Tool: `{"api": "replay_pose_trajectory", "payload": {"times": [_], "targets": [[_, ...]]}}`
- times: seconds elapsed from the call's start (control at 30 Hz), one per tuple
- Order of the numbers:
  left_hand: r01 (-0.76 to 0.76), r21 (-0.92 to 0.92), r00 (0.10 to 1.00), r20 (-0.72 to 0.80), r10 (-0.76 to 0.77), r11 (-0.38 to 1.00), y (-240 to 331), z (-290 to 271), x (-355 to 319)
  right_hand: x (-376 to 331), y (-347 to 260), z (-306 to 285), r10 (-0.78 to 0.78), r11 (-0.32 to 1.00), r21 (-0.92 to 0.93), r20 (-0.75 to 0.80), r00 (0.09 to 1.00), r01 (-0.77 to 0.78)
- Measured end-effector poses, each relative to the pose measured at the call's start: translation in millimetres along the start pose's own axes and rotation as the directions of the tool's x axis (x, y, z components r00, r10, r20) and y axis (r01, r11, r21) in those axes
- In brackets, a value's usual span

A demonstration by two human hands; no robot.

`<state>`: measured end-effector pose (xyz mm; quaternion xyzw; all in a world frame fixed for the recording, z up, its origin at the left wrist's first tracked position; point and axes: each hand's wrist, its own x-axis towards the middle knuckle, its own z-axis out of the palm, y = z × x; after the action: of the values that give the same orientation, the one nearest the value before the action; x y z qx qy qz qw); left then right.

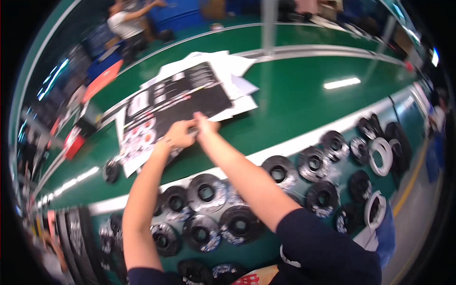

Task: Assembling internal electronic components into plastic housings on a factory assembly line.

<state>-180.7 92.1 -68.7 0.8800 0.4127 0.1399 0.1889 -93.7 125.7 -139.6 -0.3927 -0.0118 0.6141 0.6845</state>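
A black printed sheet (190, 107) with pictures and text lies on an untidy stack of white sheets (244, 102). At its near edge my two hands meet, both smeared by motion. My left hand (180, 135) is closed, its fingers curled toward the right hand. My right hand (205, 127) is closed beside it, with a finger pointing up over the sheet. A small greyish thing seems to sit between the fingers, too blurred to name. Whether the hands touch the sheet, I cannot tell.
Several black ring-shaped coils (207, 192) stand in rows on the near green surface. White rings (380, 156) are at the right. One small black coil (111, 170) lies left of the sheets. A grey post (269, 28) rises behind; another person (126, 23) is at the far left.
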Motion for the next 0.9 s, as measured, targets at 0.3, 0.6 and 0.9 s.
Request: {"api": "replay_pose_trajectory", "payload": {"times": [0.3,0.6,0.9], "targets": [[0.112,-0.040,0.966,-0.231,-0.118,0.993,11,-9,-3,22,-22,42,-0.201,0.893,-0.446,-0.265,0.943,0.065],[-0.062,0.108,0.839,-0.532,0.111,0.992,56,-72,-38,13,-110,134,-0.385,0.910,-0.186,-0.043,0.922,0.371],[-0.247,0.657,0.631,-0.449,0.633,0.712,166,-88,-77,-17,-326,183,-0.591,0.769,0.456,0.241,0.770,0.448]]}}
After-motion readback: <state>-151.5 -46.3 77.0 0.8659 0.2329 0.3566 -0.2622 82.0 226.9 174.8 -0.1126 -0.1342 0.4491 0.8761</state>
